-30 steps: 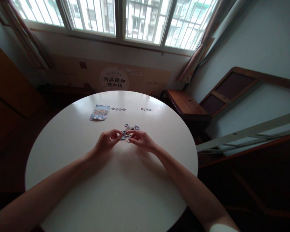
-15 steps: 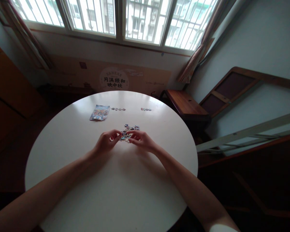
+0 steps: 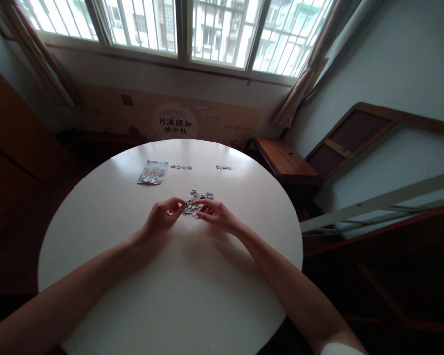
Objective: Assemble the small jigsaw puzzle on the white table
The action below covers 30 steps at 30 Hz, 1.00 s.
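A small heap of jigsaw puzzle pieces [image 3: 205,196] lies on the white round table [image 3: 177,276]. At its left side my left hand [image 3: 164,213] has thumb and index finger pinched together on a puzzle piece [image 3: 187,203]. My right hand [image 3: 216,215] is over the heap's near right side, its index finger stretched toward that piece and its thumb apart below. Whether the right fingertip touches the piece is too small to tell. Several loose pieces lie under and between the two hands, partly covered by the fingers.
A colourful picture sheet [image 3: 153,172] lies toward the back left of the table. Beside it runs a short row of puzzle pieces [image 3: 181,167], and another row [image 3: 224,167] sits farther right. A wooden bench [image 3: 284,158] stands behind the table at the right, below barred windows.
Both hands stay almost in the same place. Only slight finger movement shows around the pinched piece; the sheet and the rows of pieces have not moved.
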Each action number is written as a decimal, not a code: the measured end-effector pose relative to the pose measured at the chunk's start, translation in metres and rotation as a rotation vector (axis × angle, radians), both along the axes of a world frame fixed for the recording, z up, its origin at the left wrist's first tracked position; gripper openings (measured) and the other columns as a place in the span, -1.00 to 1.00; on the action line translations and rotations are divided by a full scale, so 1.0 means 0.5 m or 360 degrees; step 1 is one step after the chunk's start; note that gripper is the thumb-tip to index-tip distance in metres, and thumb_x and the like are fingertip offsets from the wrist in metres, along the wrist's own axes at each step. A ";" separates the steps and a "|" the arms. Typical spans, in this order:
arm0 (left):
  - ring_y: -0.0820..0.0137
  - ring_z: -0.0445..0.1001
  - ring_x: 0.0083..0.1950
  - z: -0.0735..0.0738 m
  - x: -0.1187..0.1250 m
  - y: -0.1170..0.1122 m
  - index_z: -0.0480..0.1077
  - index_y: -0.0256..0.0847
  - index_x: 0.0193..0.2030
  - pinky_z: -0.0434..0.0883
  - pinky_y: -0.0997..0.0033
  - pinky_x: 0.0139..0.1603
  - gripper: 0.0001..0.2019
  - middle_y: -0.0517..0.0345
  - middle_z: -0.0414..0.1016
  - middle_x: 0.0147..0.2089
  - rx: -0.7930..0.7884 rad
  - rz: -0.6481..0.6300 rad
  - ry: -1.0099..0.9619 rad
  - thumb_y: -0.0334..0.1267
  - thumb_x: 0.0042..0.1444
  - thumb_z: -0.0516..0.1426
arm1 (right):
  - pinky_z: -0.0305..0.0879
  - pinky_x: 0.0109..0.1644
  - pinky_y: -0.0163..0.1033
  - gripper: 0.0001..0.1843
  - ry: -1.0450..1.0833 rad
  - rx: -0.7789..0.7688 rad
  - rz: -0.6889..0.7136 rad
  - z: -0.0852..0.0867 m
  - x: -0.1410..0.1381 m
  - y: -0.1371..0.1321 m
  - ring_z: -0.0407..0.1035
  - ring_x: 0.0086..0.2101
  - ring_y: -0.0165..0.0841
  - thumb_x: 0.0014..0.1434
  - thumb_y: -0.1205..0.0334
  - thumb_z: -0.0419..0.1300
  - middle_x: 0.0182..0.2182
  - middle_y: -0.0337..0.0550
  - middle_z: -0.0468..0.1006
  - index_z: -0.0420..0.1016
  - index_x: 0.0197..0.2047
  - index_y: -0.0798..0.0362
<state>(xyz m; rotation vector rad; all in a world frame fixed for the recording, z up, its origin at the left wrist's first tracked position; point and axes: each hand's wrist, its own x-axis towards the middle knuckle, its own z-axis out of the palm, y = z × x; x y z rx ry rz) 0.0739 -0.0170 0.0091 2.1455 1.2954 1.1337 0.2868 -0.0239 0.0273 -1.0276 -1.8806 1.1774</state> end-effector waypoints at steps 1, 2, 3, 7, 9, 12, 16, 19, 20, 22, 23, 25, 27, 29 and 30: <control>0.53 0.36 -0.54 0.000 0.000 0.000 0.47 -0.23 -0.30 0.29 0.62 -0.50 -0.82 0.27 0.41 -0.56 0.0001 -0.0006 0.0002 -0.17 0.13 0.11 | 0.24 -0.42 -0.39 -0.55 0.0001 -0.0002 0.0005 0.000 0.000 0.000 0.33 -0.49 -0.49 0.10 0.15 0.24 -0.45 -0.16 0.53 0.45 0.04 0.17; 0.53 0.35 -0.54 -0.001 -0.001 0.001 0.47 -0.23 -0.31 0.29 0.62 -0.50 -0.81 0.27 0.41 -0.56 0.0002 -0.0013 0.0002 -0.17 0.13 0.11 | 0.25 -0.41 -0.39 -0.55 0.0004 -0.0002 0.0010 0.001 0.000 0.000 0.33 -0.49 -0.48 0.10 0.15 0.24 -0.45 -0.16 0.52 0.45 0.04 0.18; 0.53 0.35 -0.54 -0.001 -0.001 0.001 0.47 -0.23 -0.31 0.29 0.62 -0.50 -0.81 0.27 0.41 -0.57 0.0004 -0.0020 0.0001 -0.17 0.13 0.11 | 0.25 -0.41 -0.38 -0.55 0.0007 -0.0002 0.0012 0.001 0.000 0.000 0.33 -0.49 -0.48 0.10 0.15 0.24 -0.45 -0.16 0.52 0.45 0.04 0.18; 0.53 0.35 -0.55 0.001 -0.001 0.000 0.47 -0.23 -0.31 0.29 0.61 -0.51 -0.80 0.26 0.41 -0.57 -0.0002 -0.0021 -0.0004 -0.15 0.13 0.11 | 0.25 -0.41 -0.39 -0.55 0.0003 0.0004 0.0004 0.001 0.001 0.000 0.32 -0.49 -0.49 0.10 0.14 0.25 -0.44 -0.17 0.52 0.45 0.04 0.15; 0.53 0.35 -0.54 0.003 0.000 0.000 0.47 -0.23 -0.32 0.29 0.61 -0.52 -0.79 0.25 0.41 -0.57 -0.0004 -0.0007 -0.0009 -0.14 0.13 0.11 | 0.24 -0.43 -0.40 -0.55 0.0002 0.0007 -0.0007 -0.001 0.000 0.000 0.31 -0.50 -0.50 0.10 0.15 0.24 -0.45 -0.18 0.52 0.44 0.04 0.15; 0.52 0.35 -0.54 0.004 0.000 0.000 0.48 -0.23 -0.32 0.28 0.61 -0.52 -0.79 0.24 0.41 -0.57 0.0004 0.0010 -0.0006 -0.14 0.13 0.11 | 0.23 -0.43 -0.41 -0.54 0.0000 0.0009 -0.0010 0.000 0.001 -0.001 0.30 -0.51 -0.51 0.10 0.16 0.24 -0.45 -0.18 0.52 0.43 0.06 0.14; 0.52 0.35 -0.54 0.000 0.000 0.002 0.48 -0.23 -0.32 0.28 0.61 -0.52 -0.78 0.25 0.41 -0.57 0.0007 0.0008 -0.0007 -0.13 0.12 0.11 | 0.23 -0.43 -0.40 -0.53 -0.0013 0.0003 0.0014 0.005 0.001 -0.003 0.30 -0.51 -0.51 0.10 0.15 0.24 -0.45 -0.20 0.50 0.43 0.07 0.13; 0.52 0.35 -0.54 -0.003 -0.002 0.003 0.48 -0.23 -0.32 0.29 0.61 -0.51 -0.79 0.25 0.42 -0.57 0.0000 0.0003 -0.0010 -0.14 0.11 0.12 | 0.24 -0.42 -0.39 -0.52 -0.0002 -0.0007 0.0023 0.005 0.001 -0.004 0.30 -0.50 -0.50 0.10 0.14 0.24 -0.45 -0.20 0.50 0.42 0.07 0.14; 0.53 0.35 -0.55 -0.003 -0.002 0.004 0.48 -0.23 -0.32 0.29 0.61 -0.51 -0.79 0.25 0.42 -0.57 -0.0001 0.0002 -0.0010 -0.14 0.11 0.12 | 0.24 -0.42 -0.39 -0.51 0.0001 -0.0012 0.0025 0.005 0.000 -0.004 0.30 -0.50 -0.50 0.10 0.14 0.24 -0.45 -0.20 0.50 0.42 0.08 0.15; 0.52 0.35 -0.54 -0.003 -0.001 0.004 0.48 -0.23 -0.31 0.30 0.60 -0.50 -0.79 0.25 0.42 -0.57 -0.0003 -0.0001 -0.0009 -0.14 0.12 0.12 | 0.24 -0.42 -0.39 -0.51 0.0010 -0.0018 0.0026 0.003 0.000 -0.003 0.30 -0.50 -0.50 0.09 0.14 0.25 -0.46 -0.20 0.49 0.42 0.07 0.16; 0.53 0.36 -0.54 -0.003 -0.001 0.004 0.48 -0.23 -0.32 0.30 0.60 -0.50 -0.79 0.25 0.42 -0.57 -0.0004 -0.0002 -0.0009 -0.14 0.12 0.12 | 0.24 -0.42 -0.39 -0.52 0.0012 -0.0016 0.0025 0.001 0.000 -0.003 0.30 -0.50 -0.50 0.09 0.15 0.25 -0.46 -0.20 0.49 0.42 0.07 0.16; 0.52 0.36 -0.55 -0.001 0.000 0.003 0.48 -0.24 -0.32 0.30 0.60 -0.49 -0.79 0.25 0.42 -0.57 -0.0004 0.0000 -0.0011 -0.14 0.12 0.12 | 0.23 -0.43 -0.40 -0.53 0.0003 -0.0004 0.0012 -0.002 0.000 -0.001 0.29 -0.51 -0.50 0.09 0.16 0.24 -0.46 -0.20 0.49 0.43 0.06 0.15; 0.52 0.35 -0.55 0.001 0.001 0.002 0.48 -0.23 -0.32 0.30 0.60 -0.50 -0.78 0.25 0.42 -0.58 -0.0008 0.0000 -0.0011 -0.13 0.12 0.12 | 0.22 -0.43 -0.40 -0.56 -0.0014 0.0013 -0.0018 -0.004 0.001 0.002 0.29 -0.51 -0.51 0.09 0.17 0.24 -0.46 -0.21 0.50 0.44 0.05 0.13; 0.52 0.35 -0.55 0.004 0.001 0.000 0.48 -0.23 -0.32 0.30 0.60 -0.51 -0.78 0.25 0.42 -0.58 -0.0010 0.0001 -0.0011 -0.13 0.12 0.12 | 0.23 -0.43 -0.40 -0.57 -0.0021 0.0024 -0.0044 -0.006 0.002 0.003 0.30 -0.52 -0.51 0.10 0.16 0.24 -0.46 -0.21 0.51 0.45 0.04 0.13; 0.52 0.36 -0.55 0.005 0.001 -0.001 0.48 -0.23 -0.32 0.30 0.60 -0.51 -0.78 0.25 0.42 -0.58 -0.0010 0.0001 -0.0011 -0.13 0.12 0.12 | 0.23 -0.43 -0.40 -0.57 -0.0017 0.0025 -0.0046 -0.006 0.002 0.004 0.30 -0.52 -0.51 0.10 0.16 0.24 -0.46 -0.20 0.51 0.45 0.03 0.13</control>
